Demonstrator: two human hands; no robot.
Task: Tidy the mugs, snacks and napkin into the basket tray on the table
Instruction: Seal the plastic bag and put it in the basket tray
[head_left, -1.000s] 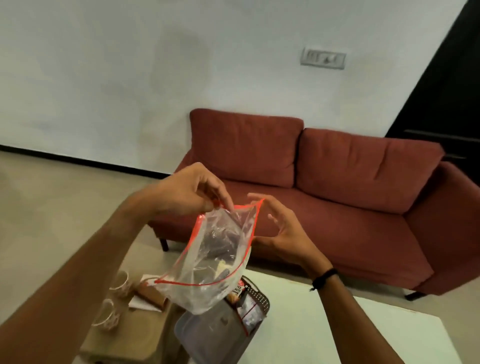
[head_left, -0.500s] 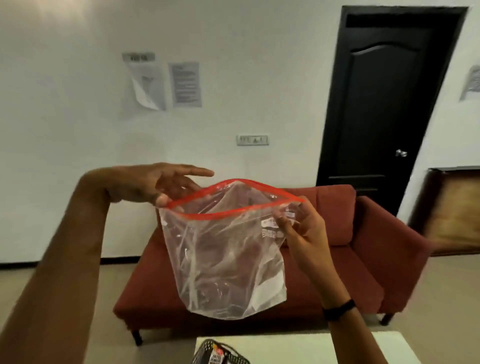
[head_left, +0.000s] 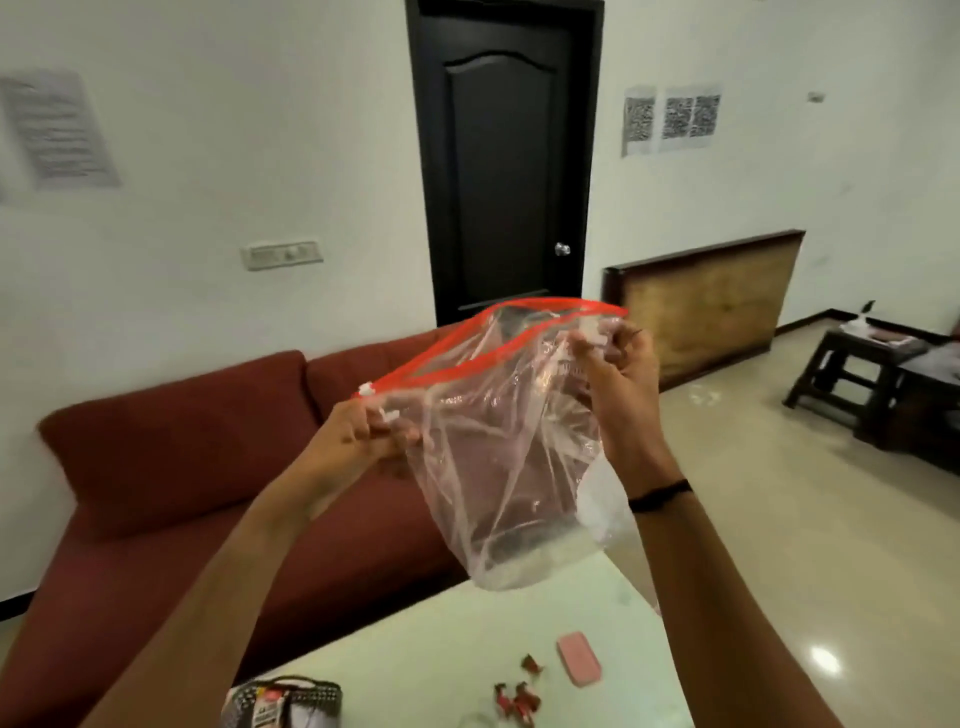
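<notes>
Both hands hold up a clear zip bag (head_left: 498, 457) with a red seal strip, raised above the table. My left hand (head_left: 371, 434) pinches the bag's left corner by the white slider. My right hand (head_left: 621, 374) grips the right end of the seal. The bag's mouth gapes open and it looks empty. Below, on the pale table (head_left: 441, 639), lie several small red-wrapped candies (head_left: 519, 693) and a pink flat object (head_left: 578, 665). The dark basket tray (head_left: 283, 701) with a snack packet in it shows at the bottom edge.
A red sofa (head_left: 171, 467) stands behind the table against the white wall. A black door (head_left: 504, 156) is beyond it. A wooden board (head_left: 711, 301) leans on the right wall, and a dark low stool (head_left: 857, 369) stands at the far right.
The view has swung right and down, bringing the table, candies and basket into sight. My left hand went from open beside the bag to pinching its left corner.
</notes>
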